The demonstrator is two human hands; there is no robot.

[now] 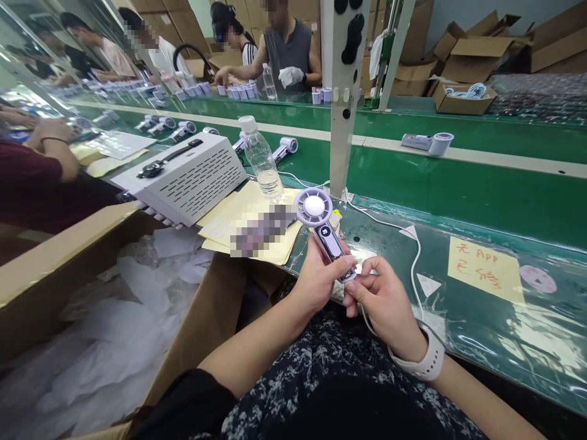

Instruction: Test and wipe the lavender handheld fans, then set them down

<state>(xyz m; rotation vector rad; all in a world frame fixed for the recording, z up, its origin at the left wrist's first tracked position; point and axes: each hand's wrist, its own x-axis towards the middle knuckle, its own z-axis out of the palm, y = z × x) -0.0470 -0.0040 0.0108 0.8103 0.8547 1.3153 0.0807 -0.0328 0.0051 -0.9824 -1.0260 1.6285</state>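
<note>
A lilac handheld fan [314, 206] with a round white hub and a small lit display is upright, tilted slightly left, above my lap. My left hand [318, 275] is wrapped round its handle, thumb on the front. At the handle's base my right hand [378, 293] is closed in a pinch, with a white cable [418, 263] running down from it and up across the bench. The cable's plug is hidden by my fingers, so I cannot tell whether it sits in the fan. A white watch strap [428, 360] is on my right wrist.
A plastic bottle [263, 162] stands by a grey vented metal box [183, 177]. At left, a carton [192, 330] holds clear plastic bags. One fan [428, 142] lies on the green conveyor [513, 195]. A yellow handwritten note [486, 269] lies at right; people work across the line.
</note>
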